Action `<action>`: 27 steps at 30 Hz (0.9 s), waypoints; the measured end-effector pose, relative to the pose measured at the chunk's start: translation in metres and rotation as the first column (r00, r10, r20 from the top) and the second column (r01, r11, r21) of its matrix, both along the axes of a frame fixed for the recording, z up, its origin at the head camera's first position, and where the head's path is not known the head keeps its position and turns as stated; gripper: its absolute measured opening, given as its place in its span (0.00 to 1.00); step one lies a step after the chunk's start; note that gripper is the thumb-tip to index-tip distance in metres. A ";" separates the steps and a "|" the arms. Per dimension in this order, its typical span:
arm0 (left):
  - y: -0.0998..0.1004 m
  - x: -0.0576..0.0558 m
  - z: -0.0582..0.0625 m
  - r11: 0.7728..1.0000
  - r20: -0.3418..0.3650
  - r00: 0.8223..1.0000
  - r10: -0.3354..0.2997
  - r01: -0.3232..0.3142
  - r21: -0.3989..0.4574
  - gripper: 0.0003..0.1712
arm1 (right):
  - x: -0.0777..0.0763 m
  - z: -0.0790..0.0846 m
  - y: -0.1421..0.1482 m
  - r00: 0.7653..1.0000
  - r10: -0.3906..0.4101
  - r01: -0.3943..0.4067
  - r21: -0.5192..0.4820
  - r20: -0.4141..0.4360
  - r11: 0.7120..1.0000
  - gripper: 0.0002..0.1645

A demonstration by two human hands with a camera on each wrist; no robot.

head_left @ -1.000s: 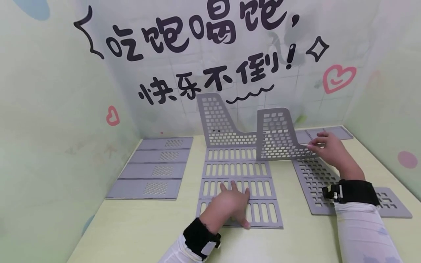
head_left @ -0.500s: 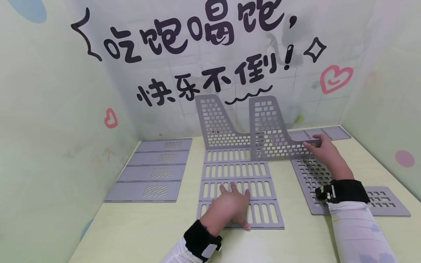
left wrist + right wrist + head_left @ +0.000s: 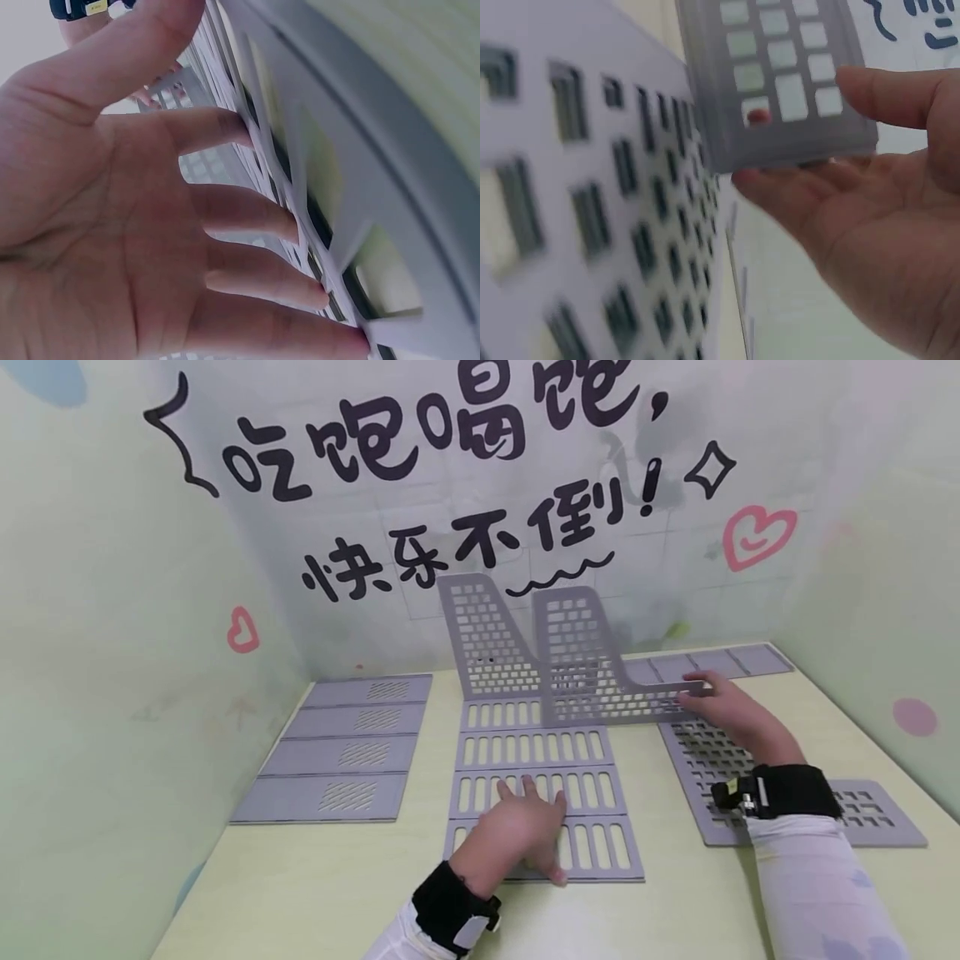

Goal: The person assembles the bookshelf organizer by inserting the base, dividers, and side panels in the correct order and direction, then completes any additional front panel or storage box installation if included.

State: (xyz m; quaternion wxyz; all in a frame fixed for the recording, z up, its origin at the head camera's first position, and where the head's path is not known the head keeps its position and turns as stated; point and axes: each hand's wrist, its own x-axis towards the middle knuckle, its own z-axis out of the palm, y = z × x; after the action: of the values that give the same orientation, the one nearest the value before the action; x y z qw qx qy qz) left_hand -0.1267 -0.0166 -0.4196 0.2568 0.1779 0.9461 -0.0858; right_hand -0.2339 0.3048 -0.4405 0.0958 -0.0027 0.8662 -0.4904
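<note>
**Right hand holds a perforated panel upright; left hand lies flat on the slotted panel**

I see my right hand (image 3: 723, 706) reaching forward with the forearm low over the table, thumb on top and fingers beneath the right-hand end of an L-shaped perforated panel (image 3: 581, 660), pinching it. That panel stands upright, its tall part rising toward the far wall and its foot stretching right to my hand. Just behind it, overlapping on the left, a second perforated panel (image 3: 480, 635) also stands upright.

My left hand (image 3: 525, 831) rests palm down, fingers straight and spread, on the near rows of the slotted panel (image 3: 592, 747) lying flat at the table's centre; it grips nothing.

Under my right forearm a flat perforated panel (image 3: 705, 777) lies on the yellow table (image 3: 315, 885). At far left lies a set of vented panels (image 3: 337, 752), well apart from both hands.
</note>
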 end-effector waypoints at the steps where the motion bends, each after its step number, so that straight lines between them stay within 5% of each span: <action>1: -0.001 0.000 0.000 1.000 -0.002 1.000 -0.004 0.004 0.001 0.67 | -0.002 0.000 -0.006 1.000 0.016 -0.016 -0.020 0.001 1.000 0.41; 6: -0.002 0.000 -0.002 0.998 -0.022 0.998 -0.054 0.053 -0.025 0.67 | -0.009 -0.003 -0.035 0.999 0.035 -0.036 -0.036 -0.016 0.999 0.43; 13: 0.002 0.001 -0.001 1.000 -0.020 1.000 0.006 -0.007 -0.001 0.67 | -0.011 0.000 -0.047 1.000 0.028 -0.028 -0.016 0.008 0.999 0.48; 17: 0.000 0.000 0.002 0.999 -0.020 0.999 -0.031 0.031 -0.012 0.67 | -0.013 0.001 -0.049 0.999 0.037 -0.037 -0.020 0.016 0.999 0.48; 22: 0.002 0.002 -0.002 0.998 -0.004 0.999 -0.054 0.054 -0.010 0.67 | -0.012 -0.003 -0.070 0.988 0.132 -0.120 -0.141 0.079 0.983 0.48; 27: 0.005 0.006 -0.002 0.998 -0.011 0.998 -0.056 0.056 -0.027 0.67 | -0.010 -0.005 -0.101 0.977 0.198 -0.185 -0.150 0.073 0.971 0.55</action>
State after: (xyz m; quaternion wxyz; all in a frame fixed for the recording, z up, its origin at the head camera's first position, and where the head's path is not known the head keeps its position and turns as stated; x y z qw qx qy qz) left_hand -0.1206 -0.0117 -0.4217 0.2509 0.2003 0.9410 -0.1067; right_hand -0.2443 0.2037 -0.4459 0.1802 -0.0716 0.8198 -0.5389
